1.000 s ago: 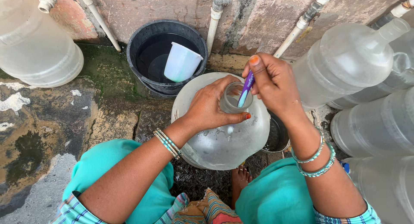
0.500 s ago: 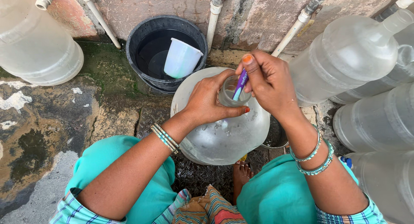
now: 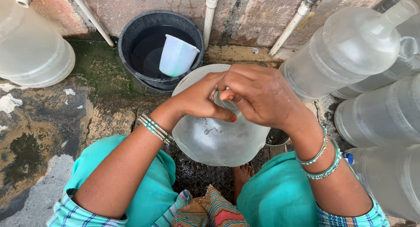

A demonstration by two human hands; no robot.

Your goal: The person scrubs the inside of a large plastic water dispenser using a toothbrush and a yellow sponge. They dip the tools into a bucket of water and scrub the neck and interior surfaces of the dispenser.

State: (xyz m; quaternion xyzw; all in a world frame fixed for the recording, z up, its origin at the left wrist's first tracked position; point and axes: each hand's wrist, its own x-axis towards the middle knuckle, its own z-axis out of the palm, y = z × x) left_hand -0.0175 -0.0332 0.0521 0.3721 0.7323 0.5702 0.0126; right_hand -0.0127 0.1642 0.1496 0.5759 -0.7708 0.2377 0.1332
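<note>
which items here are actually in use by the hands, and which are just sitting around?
In use:
- clear water jug, upright between the knees
- left hand gripping the jug neck
- right hand closed over the jug mouth

Sitting around:
- black bucket with white mug inside
- jug on the left
- stacked jugs on the right
- wall pipes

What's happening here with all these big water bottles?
A person squats on wet ground with a large clear water jug upright between the knees. The left hand grips its neck, and the right hand is closed over the mouth; what the fingers hold is hidden. Behind the jug a black bucket of water stands by the wall with a white plastic mug in it. More clear jugs lie stacked on the right.
</note>
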